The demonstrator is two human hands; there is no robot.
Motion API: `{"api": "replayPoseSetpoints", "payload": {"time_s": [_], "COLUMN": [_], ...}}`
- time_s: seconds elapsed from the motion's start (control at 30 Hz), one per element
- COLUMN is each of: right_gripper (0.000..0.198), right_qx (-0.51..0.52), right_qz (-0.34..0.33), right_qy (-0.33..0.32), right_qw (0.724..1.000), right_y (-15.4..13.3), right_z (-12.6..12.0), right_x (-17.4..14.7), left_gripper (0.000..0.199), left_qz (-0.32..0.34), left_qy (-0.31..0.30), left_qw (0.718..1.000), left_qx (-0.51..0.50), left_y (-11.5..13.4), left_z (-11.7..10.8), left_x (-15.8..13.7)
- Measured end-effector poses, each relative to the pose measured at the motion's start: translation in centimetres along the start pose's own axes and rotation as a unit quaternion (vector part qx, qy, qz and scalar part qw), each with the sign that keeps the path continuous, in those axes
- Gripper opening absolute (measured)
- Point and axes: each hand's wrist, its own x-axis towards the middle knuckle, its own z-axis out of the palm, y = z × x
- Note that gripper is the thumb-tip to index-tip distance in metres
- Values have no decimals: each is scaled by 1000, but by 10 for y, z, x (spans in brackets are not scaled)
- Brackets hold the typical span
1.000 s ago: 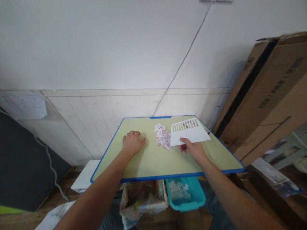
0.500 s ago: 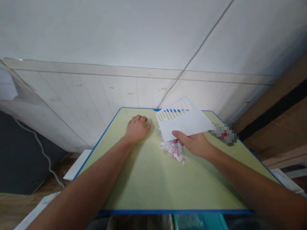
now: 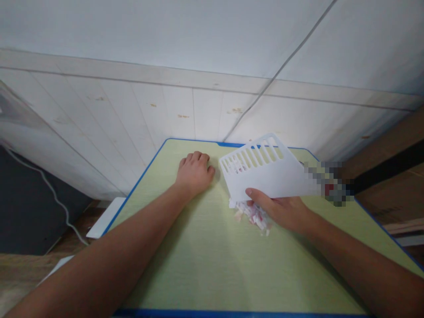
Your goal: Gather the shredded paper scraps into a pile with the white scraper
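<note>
My right hand grips a flat white sheet with a row of long slots, thumb on top and fingers underneath. The sheet is tilted above the table, its slotted end pointing to the far left. A small heap of white and pinkish paper scraps lies on the table beneath it, partly hidden by the sheet. To the left, my left hand rests palm down on the tabletop. Its fingers are bent, the thumb stands apart, and no object shows in it.
The pale yellow-green table has a blue edge and stands against a white panelled wall. A blurred-out item lies at the table's right side. A grey cable runs down the wall behind the table.
The view has shifted, with the table appearing nearer. My right hand has turned the slotted sheet, so its slots now show more clearly. My left hand stays on the table.
</note>
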Motion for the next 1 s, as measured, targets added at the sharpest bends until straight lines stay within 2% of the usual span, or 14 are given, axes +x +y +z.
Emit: {"api": "replayPoseSetpoints", "payload": {"time_s": [0.23, 0.4, 0.6, 0.7, 0.77, 0.9, 1.0], "right_gripper": [41, 38, 36, 28, 28, 39, 38], "right_qx": [-21, -30, -22, -14, 3, 36, 43], "right_qz": [8, -18, -41, -55, -46, 8, 8], "right_qy": [-16, -44, -18, -49, -61, -28, -29], "right_qw": [1000, 998, 999, 997, 997, 999, 999], "right_y": [-5, -8, -8, -10, -12, -15, -18], "right_z": [-2, -4, -5, -4, -4, -10, -16], "right_x": [-6, -12, -15, -15, -15, -16, -18], "left_gripper": [39, 38, 39, 37, 36, 41, 41], "left_qz": [3, 16, 33, 47, 51, 38, 33], "left_qy": [-7, -25, -25, -35, -34, -25, -26], "left_qw": [1000, 1000, 999, 998, 998, 998, 998], "left_qx": [3, -1, -21, -28, -32, -38, -42], "left_y": [2, 1, -6, -10, -12, -10, -8], "left_z": [-4, -9, -7, -5, -3, -3, -4], "left_x": [-1, 0, 3, 5, 5, 6, 5]}}
